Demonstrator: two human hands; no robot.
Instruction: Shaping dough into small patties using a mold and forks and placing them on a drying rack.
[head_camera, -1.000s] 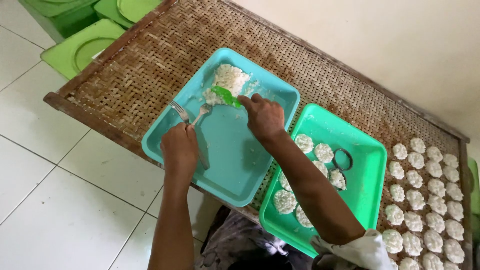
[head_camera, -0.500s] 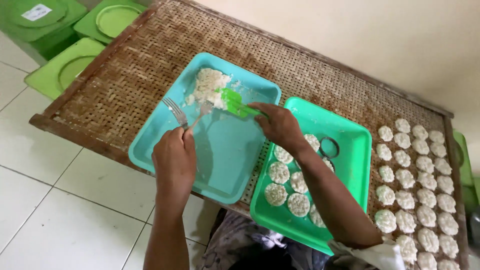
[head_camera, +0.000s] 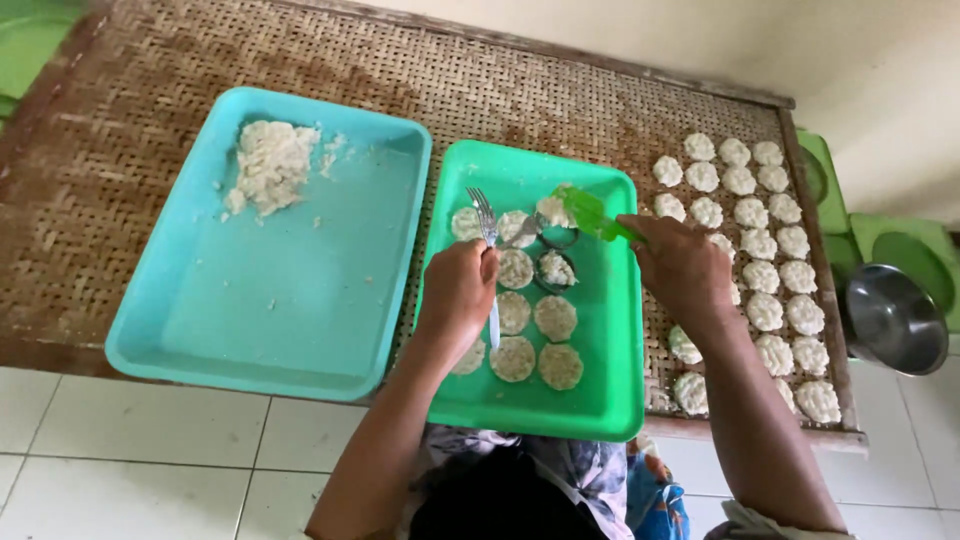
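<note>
My left hand (head_camera: 458, 292) grips a metal fork (head_camera: 485, 225) with its tines over the green tray (head_camera: 590, 400). My right hand (head_camera: 680, 265) holds a green spoon (head_camera: 590, 212) carrying white rice over a small round ring mould (head_camera: 555, 268) in that tray. Several flat round rice patties (head_camera: 555, 318) lie in rows in the green tray. To the left, a turquoise tray (head_camera: 290, 300) holds a heap of white rice (head_camera: 268, 165) in its far corner. Both trays rest on a woven bamboo mat (head_camera: 200, 60).
Several rows of round rice patties (head_camera: 765, 270) lie on the mat at the right. A steel bowl (head_camera: 893, 318) and green lids (head_camera: 925, 255) sit beyond the mat's right edge. White floor tiles (head_camera: 130, 450) lie below the mat.
Both hands moved from the rice heap in the turquoise tray to the green tray, carrying rice on the spoon. The view shifted right.
</note>
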